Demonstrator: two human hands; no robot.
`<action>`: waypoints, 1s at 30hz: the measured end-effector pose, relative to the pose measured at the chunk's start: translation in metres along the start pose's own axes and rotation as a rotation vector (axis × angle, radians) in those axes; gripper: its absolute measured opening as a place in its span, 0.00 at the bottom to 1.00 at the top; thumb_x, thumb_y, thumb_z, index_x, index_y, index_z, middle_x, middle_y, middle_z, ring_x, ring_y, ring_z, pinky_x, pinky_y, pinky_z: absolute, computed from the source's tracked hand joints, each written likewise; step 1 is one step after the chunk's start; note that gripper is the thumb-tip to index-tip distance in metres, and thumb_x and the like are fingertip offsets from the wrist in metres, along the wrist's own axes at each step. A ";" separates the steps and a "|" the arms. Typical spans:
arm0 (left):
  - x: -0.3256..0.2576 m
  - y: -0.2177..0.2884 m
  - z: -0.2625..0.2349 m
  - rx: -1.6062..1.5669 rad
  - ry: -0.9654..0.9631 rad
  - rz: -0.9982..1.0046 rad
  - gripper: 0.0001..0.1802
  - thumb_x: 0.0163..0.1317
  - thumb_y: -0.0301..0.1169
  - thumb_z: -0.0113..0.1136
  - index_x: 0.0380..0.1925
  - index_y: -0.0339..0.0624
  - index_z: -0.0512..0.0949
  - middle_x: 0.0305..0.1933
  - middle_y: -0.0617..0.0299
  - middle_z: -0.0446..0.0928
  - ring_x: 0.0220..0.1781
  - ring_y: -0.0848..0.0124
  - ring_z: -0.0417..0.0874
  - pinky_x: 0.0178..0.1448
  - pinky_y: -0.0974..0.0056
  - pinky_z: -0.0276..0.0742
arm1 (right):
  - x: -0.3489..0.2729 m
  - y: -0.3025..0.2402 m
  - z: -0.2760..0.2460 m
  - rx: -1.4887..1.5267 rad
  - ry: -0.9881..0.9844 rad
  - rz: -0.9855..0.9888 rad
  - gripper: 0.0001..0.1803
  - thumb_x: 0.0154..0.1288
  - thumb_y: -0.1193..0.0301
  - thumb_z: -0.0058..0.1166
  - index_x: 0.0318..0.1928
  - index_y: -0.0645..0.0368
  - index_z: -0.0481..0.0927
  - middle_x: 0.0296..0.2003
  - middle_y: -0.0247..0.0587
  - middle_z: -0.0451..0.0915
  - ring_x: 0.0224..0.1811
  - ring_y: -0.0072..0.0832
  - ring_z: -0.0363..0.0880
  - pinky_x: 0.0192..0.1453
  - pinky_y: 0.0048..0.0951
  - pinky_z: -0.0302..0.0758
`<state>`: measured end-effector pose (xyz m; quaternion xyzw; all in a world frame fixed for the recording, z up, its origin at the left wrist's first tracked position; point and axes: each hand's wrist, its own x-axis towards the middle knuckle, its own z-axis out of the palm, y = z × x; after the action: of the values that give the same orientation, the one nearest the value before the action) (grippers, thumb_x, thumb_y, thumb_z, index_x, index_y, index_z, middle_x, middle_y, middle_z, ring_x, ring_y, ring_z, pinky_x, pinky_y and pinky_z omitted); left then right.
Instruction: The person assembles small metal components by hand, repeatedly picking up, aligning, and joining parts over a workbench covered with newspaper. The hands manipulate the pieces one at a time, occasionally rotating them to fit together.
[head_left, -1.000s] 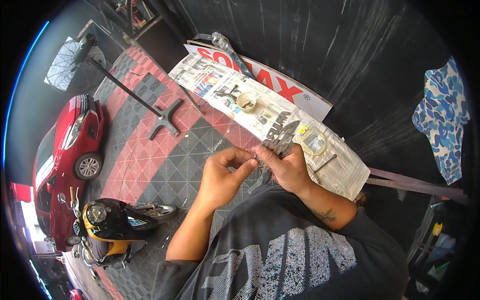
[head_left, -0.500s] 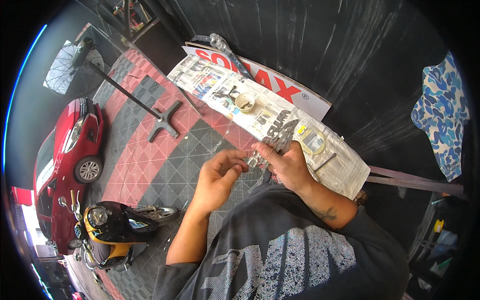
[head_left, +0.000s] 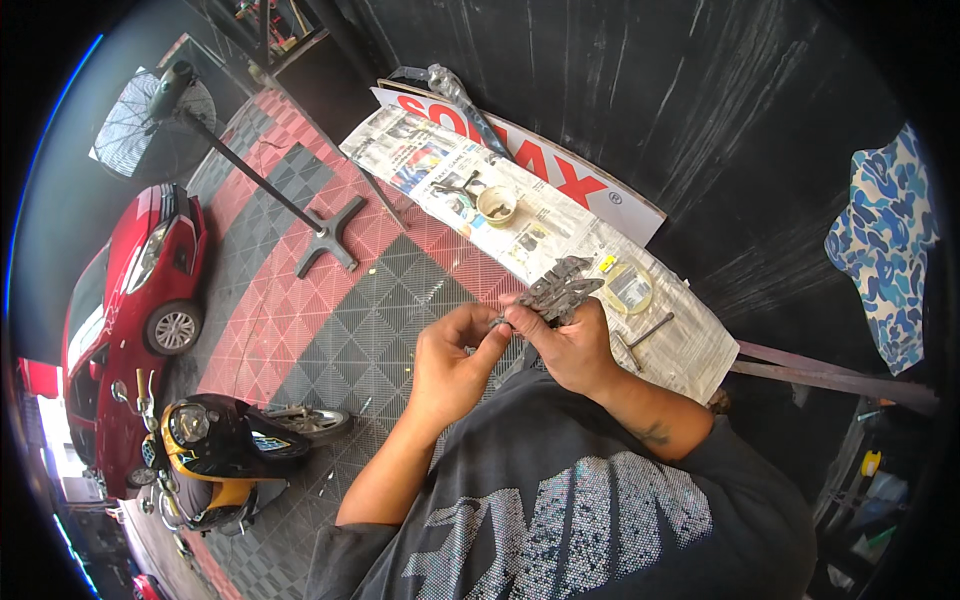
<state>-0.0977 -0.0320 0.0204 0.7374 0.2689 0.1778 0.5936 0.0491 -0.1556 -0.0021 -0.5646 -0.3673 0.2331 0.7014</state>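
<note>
Over the near edge of the bench I hold a dark grey part (head_left: 558, 287) with jagged, cut-out edges; its exact kind I cannot make out. My right hand (head_left: 568, 338) is closed around its lower end, thumb on top. The fingers of my left hand (head_left: 455, 355) are pinched together at the near end, touching the part by the right thumb. Just beyond the hands lies a newspaper-covered bench (head_left: 690, 340). On it are a round clear-and-yellow container (head_left: 630, 290) and a thin dark rod-shaped tool (head_left: 652, 330).
Farther along the bench sit a small pale cup (head_left: 496, 206) and a black object (head_left: 462, 186). A printed signboard (head_left: 560, 170) leans behind. To the left stand a pedestal fan (head_left: 265, 190), a motorbike (head_left: 215, 450) and a red car (head_left: 125, 310). Patterned blue cloth (head_left: 885, 250) hangs at right.
My left hand has moved slightly right and closed against the grey part. The part has tilted lower to the right, and a shiny piece seen at the left fingertips is now hidden.
</note>
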 end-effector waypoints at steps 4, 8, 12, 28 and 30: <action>0.002 0.001 -0.002 0.019 -0.025 0.020 0.06 0.75 0.24 0.68 0.44 0.30 0.86 0.39 0.59 0.90 0.42 0.75 0.89 0.49 0.67 0.84 | 0.001 0.001 -0.003 -0.100 -0.033 -0.130 0.13 0.77 0.67 0.72 0.49 0.68 0.93 0.39 0.46 0.94 0.40 0.30 0.95 0.45 0.31 0.88; 0.001 -0.006 0.005 0.023 0.036 0.080 0.06 0.71 0.26 0.67 0.41 0.33 0.85 0.31 0.61 0.87 0.33 0.76 0.84 0.41 0.65 0.80 | -0.001 -0.001 -0.002 -0.213 -0.021 -0.280 0.13 0.74 0.69 0.75 0.48 0.67 0.93 0.41 0.49 0.95 0.41 0.34 0.95 0.47 0.33 0.89; -0.002 0.002 0.011 0.140 0.065 0.179 0.05 0.71 0.25 0.62 0.38 0.32 0.82 0.27 0.58 0.81 0.29 0.74 0.80 0.36 0.62 0.77 | -0.003 0.003 -0.003 -0.218 -0.033 -0.307 0.12 0.73 0.69 0.76 0.48 0.66 0.93 0.40 0.48 0.94 0.41 0.35 0.95 0.45 0.35 0.89; -0.016 -0.009 0.023 0.164 0.120 0.301 0.05 0.70 0.20 0.49 0.32 0.36 0.70 0.22 0.60 0.68 0.25 0.74 0.67 0.30 0.60 0.66 | -0.010 0.007 -0.001 -0.130 -0.095 -0.279 0.12 0.74 0.65 0.74 0.46 0.62 0.93 0.36 0.48 0.92 0.34 0.36 0.93 0.36 0.36 0.84; -0.017 -0.004 0.028 0.177 0.164 0.326 0.06 0.71 0.20 0.49 0.32 0.36 0.70 0.22 0.59 0.68 0.25 0.74 0.66 0.30 0.60 0.66 | -0.011 0.007 -0.001 -0.152 -0.098 -0.281 0.12 0.74 0.65 0.74 0.46 0.62 0.93 0.36 0.48 0.91 0.34 0.38 0.93 0.35 0.37 0.84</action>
<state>-0.0952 -0.0637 0.0105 0.8035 0.2080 0.3067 0.4659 0.0435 -0.1624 -0.0113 -0.5472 -0.4930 0.1314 0.6635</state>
